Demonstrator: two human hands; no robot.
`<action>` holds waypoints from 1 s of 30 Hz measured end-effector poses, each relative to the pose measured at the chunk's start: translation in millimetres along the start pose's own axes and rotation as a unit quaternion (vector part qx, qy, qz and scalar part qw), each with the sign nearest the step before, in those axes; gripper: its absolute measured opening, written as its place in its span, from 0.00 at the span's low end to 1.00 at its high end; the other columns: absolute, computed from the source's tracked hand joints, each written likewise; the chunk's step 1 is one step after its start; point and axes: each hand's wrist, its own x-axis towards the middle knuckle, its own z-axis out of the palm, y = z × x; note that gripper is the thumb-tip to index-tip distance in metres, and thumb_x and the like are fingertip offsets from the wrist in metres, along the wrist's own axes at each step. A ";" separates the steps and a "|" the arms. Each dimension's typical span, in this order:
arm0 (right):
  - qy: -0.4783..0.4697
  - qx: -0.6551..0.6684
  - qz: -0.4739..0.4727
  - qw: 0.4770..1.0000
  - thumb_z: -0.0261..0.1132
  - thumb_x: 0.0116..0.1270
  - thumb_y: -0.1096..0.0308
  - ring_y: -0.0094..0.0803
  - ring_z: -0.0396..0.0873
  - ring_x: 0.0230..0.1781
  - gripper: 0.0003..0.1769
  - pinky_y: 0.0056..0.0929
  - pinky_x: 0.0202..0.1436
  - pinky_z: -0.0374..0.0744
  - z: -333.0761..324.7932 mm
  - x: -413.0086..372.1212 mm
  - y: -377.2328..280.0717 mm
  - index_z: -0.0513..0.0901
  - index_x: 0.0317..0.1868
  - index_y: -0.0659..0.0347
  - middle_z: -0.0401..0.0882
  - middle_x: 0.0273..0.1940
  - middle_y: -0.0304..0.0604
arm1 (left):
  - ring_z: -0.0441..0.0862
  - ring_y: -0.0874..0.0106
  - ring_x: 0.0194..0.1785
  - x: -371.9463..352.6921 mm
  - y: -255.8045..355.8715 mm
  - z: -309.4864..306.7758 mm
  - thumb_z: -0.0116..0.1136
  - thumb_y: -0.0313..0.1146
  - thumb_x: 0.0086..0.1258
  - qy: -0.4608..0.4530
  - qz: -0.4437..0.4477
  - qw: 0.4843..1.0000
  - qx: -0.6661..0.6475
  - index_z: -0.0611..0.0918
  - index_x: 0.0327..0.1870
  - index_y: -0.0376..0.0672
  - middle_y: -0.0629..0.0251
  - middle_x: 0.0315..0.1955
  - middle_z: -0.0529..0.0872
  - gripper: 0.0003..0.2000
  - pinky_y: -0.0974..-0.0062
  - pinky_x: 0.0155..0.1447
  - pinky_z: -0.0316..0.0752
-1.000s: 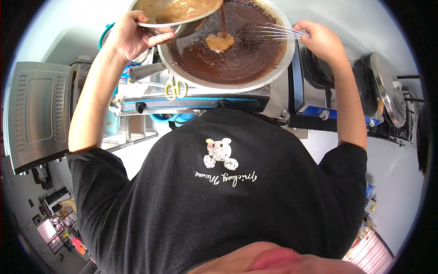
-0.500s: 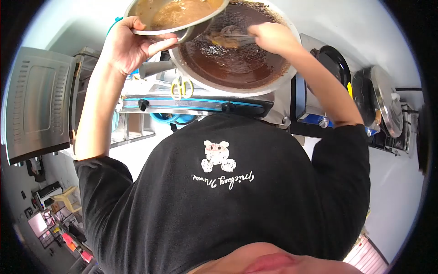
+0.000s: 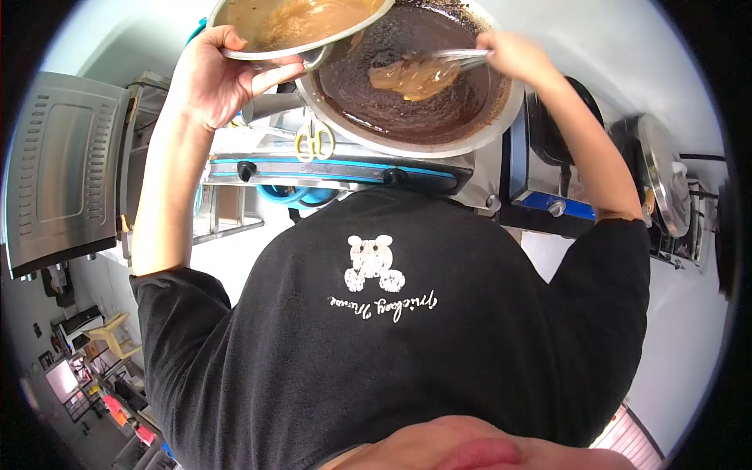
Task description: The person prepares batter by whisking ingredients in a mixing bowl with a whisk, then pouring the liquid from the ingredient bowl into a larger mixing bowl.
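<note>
My left hand [image 3: 219, 78] grips the edge of a tilted metal bowl [image 3: 309, 49], thumb over its rim and fingers beneath. Tan, creamy mixture [image 3: 313, 19] lies inside it. The bowl overlaps the left side of a large, wide pan [image 3: 505, 110] filled with dark brown, glossy mixture [image 3: 392, 125]. Above the pan's right side, my right hand [image 3: 521, 59] is closed round the handle of what looks like a metal whisk [image 3: 466, 55]. The whisk points left, and a lump of tan mixture [image 3: 415, 78] sits at its head, over the dark mixture.
Yellow-handled scissors [image 3: 304, 143] hang before the stove [image 3: 337, 174], left of the pan's front. Another burner unit [image 3: 552, 204] with a black pan [image 3: 556, 145] stands right, then a large metal lid [image 3: 662, 172]. A metal oven-like box [image 3: 66, 164] is at far left.
My right hand has moved right with the whisk, and more tan mixture shows at its head. My left hand and the bowl have hardly moved.
</note>
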 end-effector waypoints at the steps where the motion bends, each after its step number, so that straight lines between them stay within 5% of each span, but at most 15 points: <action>1: 0.020 -0.058 0.002 0.998 0.53 0.53 0.68 0.44 0.79 0.32 0.09 0.43 0.34 0.75 -9.9 3.5 1.0 0.77 0.35 0.53 0.80 0.31 0.46 | 0.75 0.41 0.45 -0.5 -1.3 -0.5 0.35 0.26 0.55 0.001 -0.004 1.000 -0.001 0.59 0.53 0.21 0.31 0.48 0.68 0.23 0.51 0.48 0.78; 7: 0.073 -0.029 -0.031 0.996 0.52 0.54 0.70 0.45 0.77 0.39 0.11 0.43 0.40 0.75 6.7 -24.8 -61.4 0.77 0.39 0.53 0.79 0.35 0.48 | 0.71 0.39 0.49 -2.6 -4.4 -3.0 0.35 0.25 0.54 -0.019 -0.024 0.999 -0.031 0.57 0.54 0.19 0.29 0.49 0.68 0.25 0.50 0.52 0.76; 9: -0.025 -0.019 -0.045 0.999 0.53 0.52 0.71 0.44 0.78 0.38 0.11 0.42 0.39 0.75 -23.4 -38.6 -55.5 0.77 0.37 0.53 0.79 0.34 0.48 | 0.73 0.40 0.48 -5.0 -6.4 1.6 0.35 0.25 0.54 0.001 -0.019 0.999 -0.030 0.59 0.53 0.20 0.32 0.50 0.67 0.23 0.49 0.50 0.77; 13: -0.053 -0.057 0.019 0.997 0.53 0.52 0.70 0.42 0.79 0.37 0.12 0.42 0.39 0.75 -17.6 -0.3 -0.8 0.78 0.37 0.54 0.80 0.33 0.47 | 0.73 0.41 0.48 -6.5 -8.2 1.0 0.35 0.24 0.54 -0.002 -0.032 0.998 -0.059 0.59 0.53 0.22 0.35 0.52 0.65 0.23 0.48 0.48 0.77; 16: 0.079 -0.012 0.009 0.997 0.53 0.54 0.69 0.46 0.77 0.40 0.12 0.43 0.41 0.74 -0.2 -0.6 -34.9 0.76 0.41 0.55 0.79 0.36 0.50 | 0.73 0.40 0.48 -8.9 -10.8 5.3 0.34 0.24 0.55 0.013 -0.014 0.998 -0.051 0.58 0.53 0.23 0.36 0.52 0.64 0.23 0.48 0.48 0.77; 19: 0.025 -0.027 -0.046 0.998 0.53 0.55 0.69 0.46 0.77 0.39 0.11 0.43 0.41 0.73 -4.1 -26.8 -62.0 0.76 0.39 0.56 0.78 0.35 0.50 | 0.72 0.38 0.48 -11.1 -9.5 5.9 0.35 0.25 0.53 0.002 -0.017 0.999 -0.050 0.59 0.53 0.21 0.31 0.50 0.67 0.24 0.49 0.51 0.76; 22: 0.011 -0.015 -0.086 0.996 0.55 0.52 0.67 0.43 0.78 0.35 0.08 0.41 0.36 0.74 -11.9 -12.4 -12.7 0.77 0.33 0.54 0.79 0.31 0.47 | 0.72 0.38 0.48 -13.0 -10.1 3.8 0.35 0.25 0.53 0.000 -0.023 0.997 -0.068 0.60 0.50 0.21 0.31 0.50 0.66 0.22 0.48 0.51 0.76; 23: -0.016 -0.050 -0.010 0.999 0.54 0.53 0.66 0.43 0.78 0.36 0.08 0.41 0.36 0.74 -19.5 -2.8 -3.2 0.77 0.33 0.54 0.79 0.31 0.47 | 0.72 0.38 0.48 -14.6 -11.0 4.8 0.35 0.25 0.53 0.000 -0.023 0.997 -0.069 0.60 0.50 0.21 0.31 0.50 0.66 0.22 0.48 0.51 0.76; 25: 0.069 -0.055 0.005 0.996 0.55 0.54 0.68 0.46 0.78 0.35 0.09 0.43 0.38 0.74 -18.0 8.9 -8.3 0.78 0.36 0.55 0.79 0.32 0.49 | 0.73 0.38 0.47 -18.7 -12.1 8.7 0.36 0.24 0.53 0.026 -0.021 0.997 -0.072 0.61 0.47 0.21 0.31 0.49 0.67 0.20 0.48 0.50 0.76; 30: 0.052 -0.026 -0.059 0.997 0.53 0.54 0.69 0.45 0.77 0.39 0.12 0.43 0.41 0.74 3.5 -18.4 -57.4 0.76 0.40 0.54 0.79 0.35 0.50 | 0.74 0.39 0.46 -23.3 -13.6 9.1 0.36 0.24 0.53 -0.011 -0.036 0.994 -0.105 0.61 0.46 0.22 0.31 0.50 0.66 0.19 0.49 0.50 0.77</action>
